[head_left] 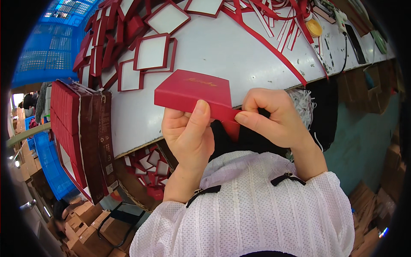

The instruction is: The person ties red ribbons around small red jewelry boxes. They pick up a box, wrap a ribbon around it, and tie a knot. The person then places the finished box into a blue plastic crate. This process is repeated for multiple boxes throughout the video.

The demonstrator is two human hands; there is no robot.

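Observation:
My left hand (pixel 190 135) is closed on a flat red jewelry box (pixel 192 88) with gold lettering on its top, thumb on the near side and fingers underneath. The box is held level above the table's near edge. At its right corner, my right hand (pixel 274 115) pinches the end of a red strip (pixel 232 128) between thumb and bent forefinger. The strip runs along the box's near side, and a length of it dangles below. My fingers partly hide where strip and box meet.
Red box parts with white insides (pixel 152 51) are heaped on the white table (pixel 252 55) at the far left. Loose red strips (pixel 274 47) lie at the far right near a yellow roll (pixel 314 28). A carton of red boxes (pixel 64 115) stands left, beside a blue crate (pixel 51 55).

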